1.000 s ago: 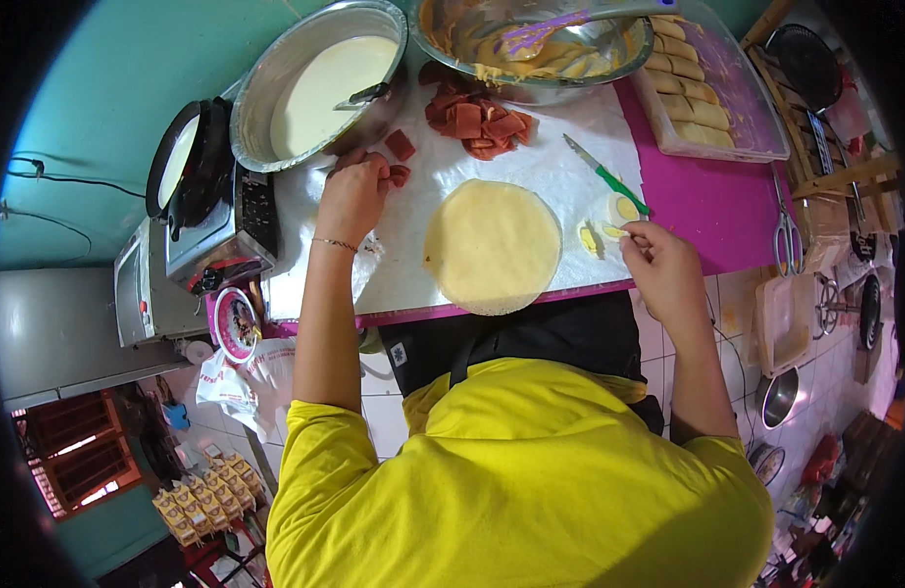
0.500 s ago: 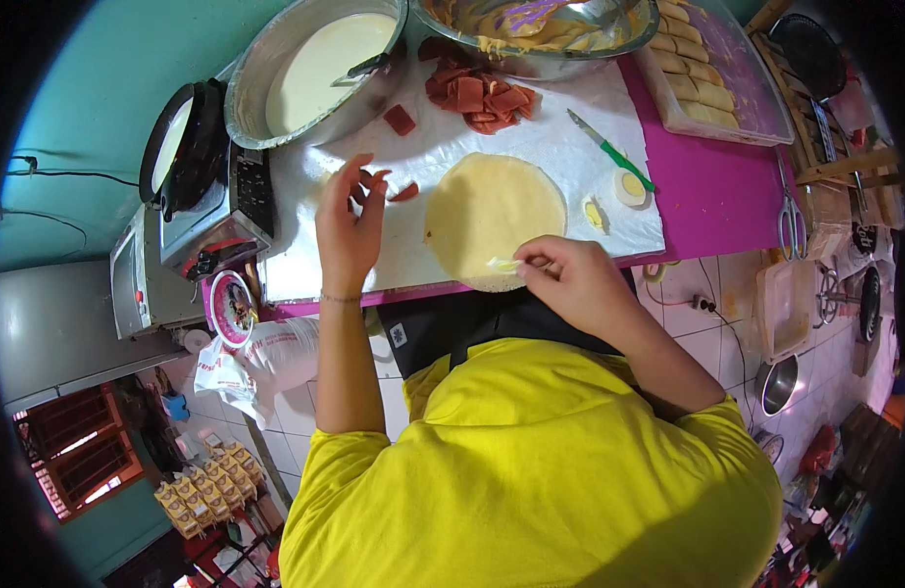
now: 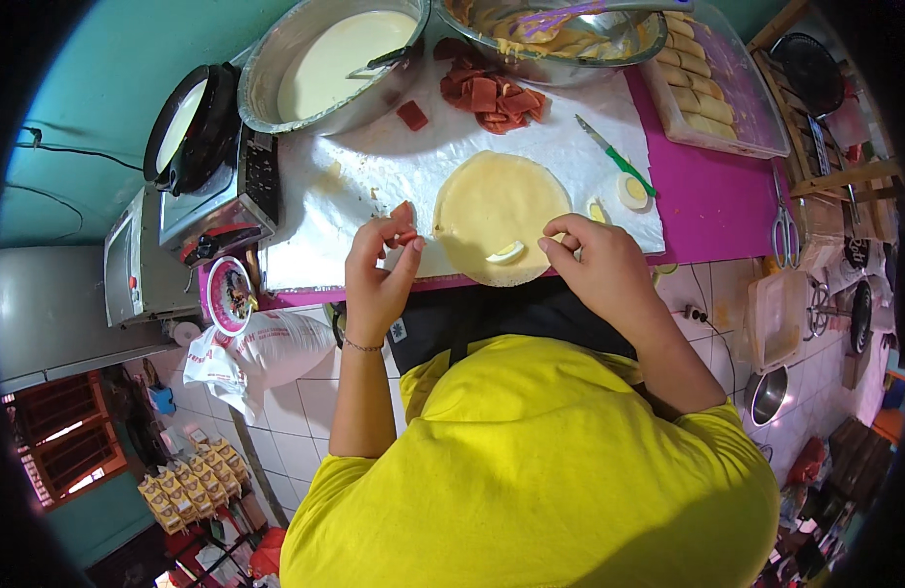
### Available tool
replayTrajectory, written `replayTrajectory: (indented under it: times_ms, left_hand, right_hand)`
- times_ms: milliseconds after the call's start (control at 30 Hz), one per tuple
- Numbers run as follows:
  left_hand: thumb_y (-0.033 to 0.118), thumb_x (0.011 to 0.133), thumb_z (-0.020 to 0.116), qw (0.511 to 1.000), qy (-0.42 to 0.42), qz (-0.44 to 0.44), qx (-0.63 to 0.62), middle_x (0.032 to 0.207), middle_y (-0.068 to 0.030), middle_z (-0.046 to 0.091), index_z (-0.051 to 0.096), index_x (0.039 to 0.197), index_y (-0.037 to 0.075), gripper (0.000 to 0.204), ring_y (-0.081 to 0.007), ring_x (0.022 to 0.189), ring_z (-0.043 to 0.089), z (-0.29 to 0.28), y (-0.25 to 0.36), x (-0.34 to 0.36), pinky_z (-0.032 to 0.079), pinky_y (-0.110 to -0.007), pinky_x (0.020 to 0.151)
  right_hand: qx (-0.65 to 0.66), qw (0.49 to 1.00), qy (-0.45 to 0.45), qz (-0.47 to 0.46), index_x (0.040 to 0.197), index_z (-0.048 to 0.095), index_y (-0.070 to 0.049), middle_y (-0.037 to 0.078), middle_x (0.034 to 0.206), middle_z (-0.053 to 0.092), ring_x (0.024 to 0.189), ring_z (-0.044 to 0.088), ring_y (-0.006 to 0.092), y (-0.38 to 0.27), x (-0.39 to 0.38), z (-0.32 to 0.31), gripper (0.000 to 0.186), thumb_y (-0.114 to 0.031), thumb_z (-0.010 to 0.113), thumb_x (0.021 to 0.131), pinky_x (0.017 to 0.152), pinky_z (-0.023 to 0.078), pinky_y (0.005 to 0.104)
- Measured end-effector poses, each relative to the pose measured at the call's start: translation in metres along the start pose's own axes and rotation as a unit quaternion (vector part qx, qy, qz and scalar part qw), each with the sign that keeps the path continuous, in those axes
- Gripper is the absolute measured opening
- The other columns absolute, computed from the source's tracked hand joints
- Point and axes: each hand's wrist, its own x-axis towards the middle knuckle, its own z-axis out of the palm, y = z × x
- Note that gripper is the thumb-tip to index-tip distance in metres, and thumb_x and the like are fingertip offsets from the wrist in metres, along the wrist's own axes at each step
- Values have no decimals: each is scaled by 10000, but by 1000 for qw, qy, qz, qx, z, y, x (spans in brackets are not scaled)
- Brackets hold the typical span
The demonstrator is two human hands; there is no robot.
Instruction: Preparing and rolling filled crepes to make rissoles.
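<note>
A round, pale yellow pancake point(image 3: 502, 201) lies flat on the white sheet before me, with an egg wedge point(image 3: 505, 253) resting on its near part. My left hand point(image 3: 382, 274), just left of the pancake, pinches a reddish meat slice point(image 3: 403, 213) between bent fingers and thumb. At the pancake's right edge is my right hand point(image 3: 600, 257); its thumb and forefinger are apart and no object shows between them. Beyond that hand lie another egg wedge point(image 3: 597, 212), partly hidden, a halved egg point(image 3: 632, 191) and a green-handled knife point(image 3: 619, 162).
A pile of red meat slices point(image 3: 492, 96) sits behind the pancake. Farther back stand a pot of pale batter point(image 3: 345, 64) and a bowl of orange-yellow filling point(image 3: 570, 69). A tray of rolls point(image 3: 703, 118) is at right, near scissors point(image 3: 786, 233). A pan point(image 3: 186, 127) sits on the left stove.
The egg wedge has left my right hand and lies on the pancake; that hand has moved slightly right. My left hand has come nearer the pancake and picked up the loose meat slice.
</note>
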Motion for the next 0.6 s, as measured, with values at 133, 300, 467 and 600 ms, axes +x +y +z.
replayTrajectory:
  times_ms: [133, 300, 467, 600]
  left_hand:
    - [16, 907, 727, 1000, 11, 16, 8, 960, -24, 611, 655, 981, 13, 103, -113, 831, 560, 1, 2, -10, 426, -249, 730]
    - [-16, 848, 740, 995, 91, 44, 19, 909, -78, 654, 661, 989, 19, 166, -223, 846, 613, 14, -1, -13, 482, -297, 772]
    - [-34, 756, 744, 977, 117, 147, 106, 995, -92, 687, 662, 1018, 82, 298, -331, 1008, 634, 27, -13, -10, 473, -437, 921]
    - [36, 750, 785, 955, 131, 175, 201, 1056, -74, 665, 675, 1006, 113, 289, -327, 1090, 597, 35, -22, -10, 428, -437, 979]
  right_hand:
    - [46, 996, 71, -8, 1043, 725, -90, 111, 836, 734, 660, 668, 275, 9, 14, -25, 187, -228, 694, 920, 649, 522, 383]
    - [-15, 955, 269, -123, 1136, 707, -62, 98, 948, 695, 824, 649, 248, 14, 64, -75, 287, -197, 740, 884, 743, 521, 372]
    - [-162, 935, 237, -207, 1241, 691, -78, 102, 1014, 672, 998, 614, 311, 7, 114, -102, 397, -248, 747, 887, 894, 485, 420]
    - [-149, 938, 182, -255, 1131, 719, -37, 128, 1023, 672, 1005, 609, 328, 6, 142, -110, 272, -231, 674, 946, 900, 485, 423]
